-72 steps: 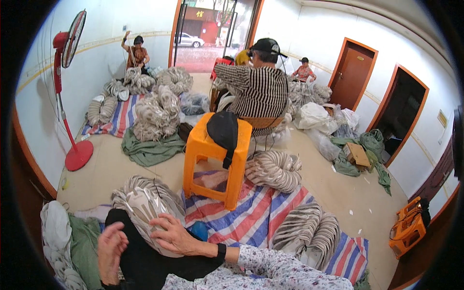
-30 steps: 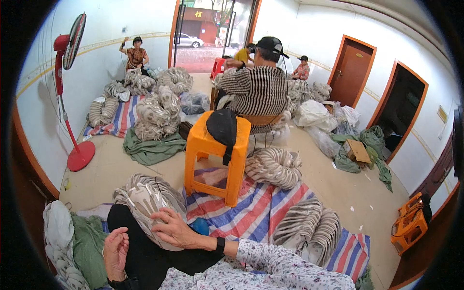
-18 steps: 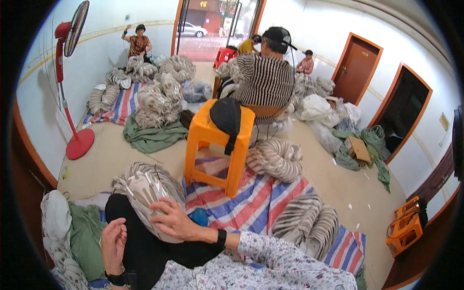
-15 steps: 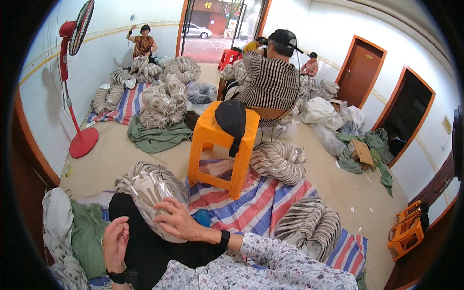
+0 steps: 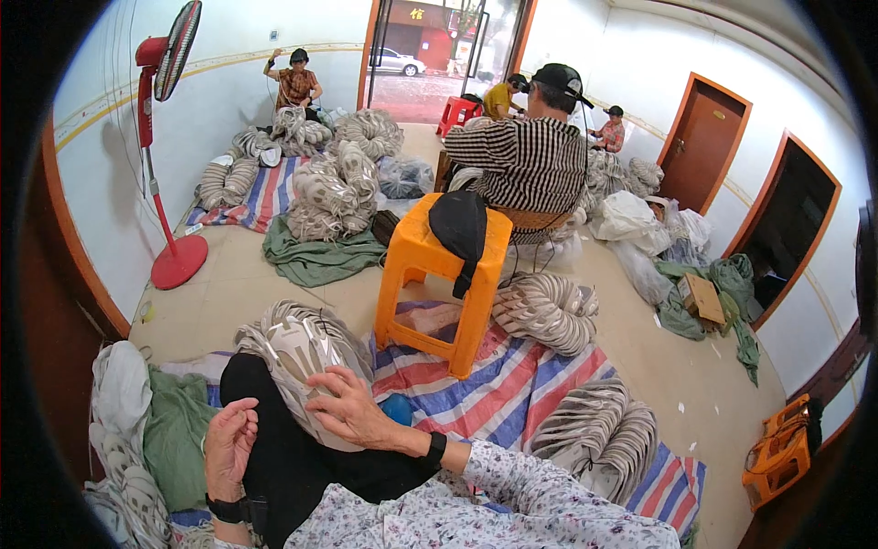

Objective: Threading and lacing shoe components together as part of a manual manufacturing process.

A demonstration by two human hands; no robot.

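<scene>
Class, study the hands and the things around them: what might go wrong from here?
The pale bundle might shift: only the right hand is at it, while the left hand is apart from it.

A knock might drop the black cloth item, which hangs over the edge of the orange stool.

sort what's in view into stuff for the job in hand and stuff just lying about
Seemingly in use:
- bundle of pale flat pieces, at the right hand; the left hand is raised nearby
- perhaps the similar bundle at right, on the striped sheet

Seemingly just about:
- orange stool
- red standing fan
- cardboard box
</scene>
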